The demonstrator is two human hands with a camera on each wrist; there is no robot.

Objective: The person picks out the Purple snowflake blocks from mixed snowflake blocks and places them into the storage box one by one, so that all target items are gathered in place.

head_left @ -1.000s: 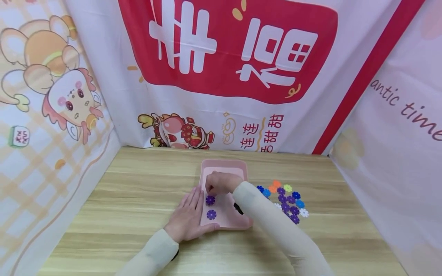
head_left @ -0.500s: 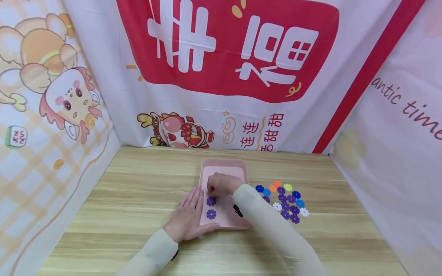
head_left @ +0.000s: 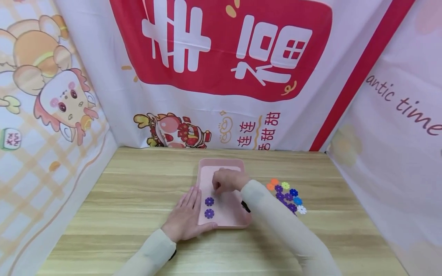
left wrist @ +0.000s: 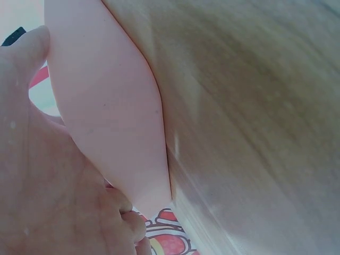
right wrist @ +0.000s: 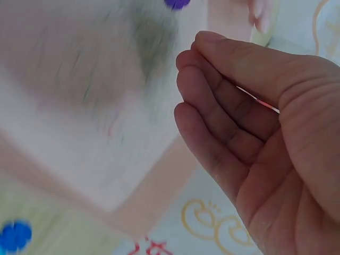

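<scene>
Grip, right hand: your right hand (head_left: 226, 180) is inside the pink tray (head_left: 229, 216), fingers curled and thumb tip brought together with the forefinger's tip. No piece shows in the pinch in the right wrist view. Whether the fingertips touch the tray floor, cannot tell.

Position of pieces: the far purple disc (head_left: 209, 201) lies flat on the tray floor, just beside your fingertips, to their left and slightly toward you. The near purple disc (head_left: 209, 213) lies beyond it on the same bearing, closer to your body. The two are apart, in a row along the tray's left wall. Being round, they have no long axis; their row parallels the tray's long side, which runs away from you.

Left hand: your left hand (head_left: 184, 218) has its fingers straight along the outside of that left wall, left of the grip, with the thumb at the near edge.

Key relation, as judged: the loose discs (head_left: 288, 196), mostly purple with some orange, blue, white and yellow-green, lie on the table (head_left: 145, 184) outside the tray, to the right of the grip, partly hidden by your right sleeve (head_left: 279, 226). Your right hand is the nearer to them; your left is across the tray.
</scene>
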